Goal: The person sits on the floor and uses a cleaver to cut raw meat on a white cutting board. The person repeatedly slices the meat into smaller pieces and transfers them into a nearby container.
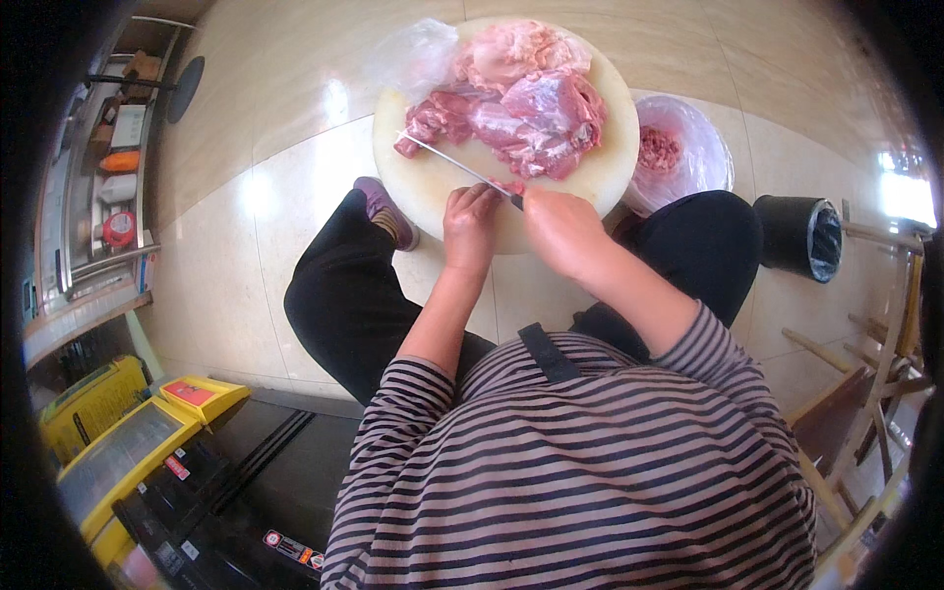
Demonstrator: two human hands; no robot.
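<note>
My right hand grips the dark handle of a kitchen knife, whose long thin blade points to the far left across a round cutting board. My left hand rests on the board close to the blade, fingers curled, fingertips against a small piece of raw meat. Part of that piece is hidden by the fingers and blade. Beyond the knife lies a large chunk of raw red meat, with a smaller cut to its left and a pale fatty piece behind.
A clear plastic bag lies at the board's far left edge. Right of the board stands a plastic-lined container with cut meat inside. Further right are a black bin and wooden chair frames. Shelves line the left.
</note>
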